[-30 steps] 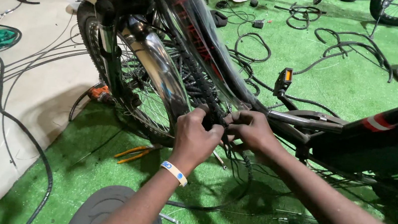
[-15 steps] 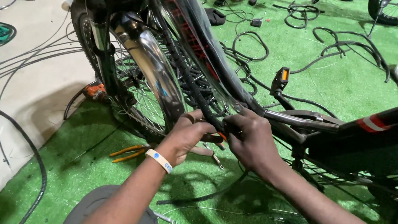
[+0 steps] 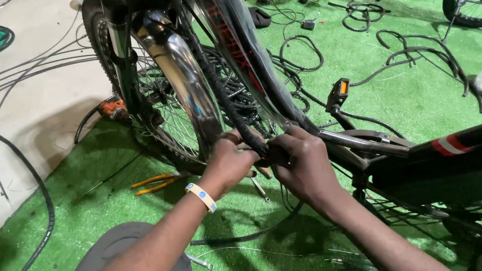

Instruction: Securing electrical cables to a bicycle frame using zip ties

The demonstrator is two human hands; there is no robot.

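Cable bundle [image 3: 237, 120] looks flexible, ribbed, light; left hand [image 3: 232, 160] and right hand [image 3: 305, 165] both clenched on its lower end.

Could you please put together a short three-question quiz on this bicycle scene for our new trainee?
1. True or false: the left hand and right hand both grip the black wrapped cable below the bicycle frame.
2. Which wrist wears the pale wristband?
3. The yellow-handled pliers lie on: A) concrete floor B) green turf C) white bowl

Key: 1 true; 2 left; 3 B.
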